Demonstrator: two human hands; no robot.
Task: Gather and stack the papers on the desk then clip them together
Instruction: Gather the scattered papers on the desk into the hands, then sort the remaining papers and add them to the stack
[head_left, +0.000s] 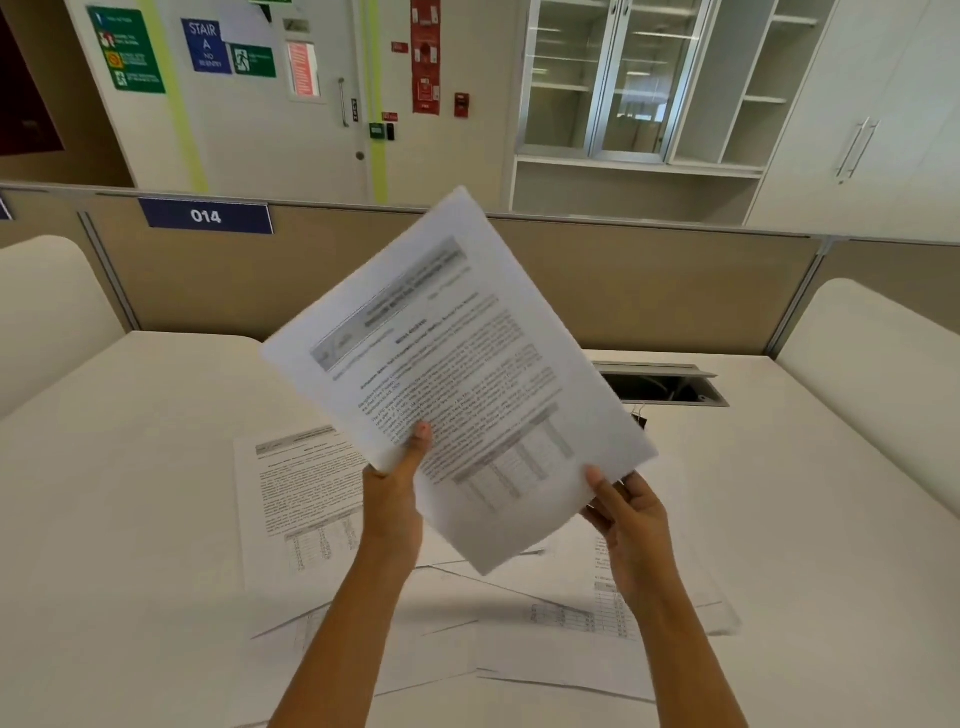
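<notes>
Two hands hold one printed paper (457, 374) in the air above the worktop (130, 467). The paper is tilted, with its top corner pointing up and away from the person and its printed face toward the camera. Whether it is a single sheet or several cannot be determined.

The left hand (395, 499) pinches the paper's lower left edge. Its thumb lies on the printed face and the other fingers are hidden behind the paper. The right hand (631, 519) pinches the lower right edge in the same manner, thumb in front and fingers behind.

Further papers lie flat on the worktop below:
- One printed sheet (296, 499) lies left of the left forearm, apart from the rest.
- Several overlapping sheets (519, 649) lie between and under the forearms, at differing angles, extending past the right forearm.

A small dark clip (640, 415) sits on the worktop just beside the paper's right edge, partly hidden by it. It lies directly in front of a rectangular cable opening (670, 387) set in the worktop.

A beige partition (675, 291) stands along the far edge of the worktop and carries a blue label (206, 215) marked "014".
</notes>
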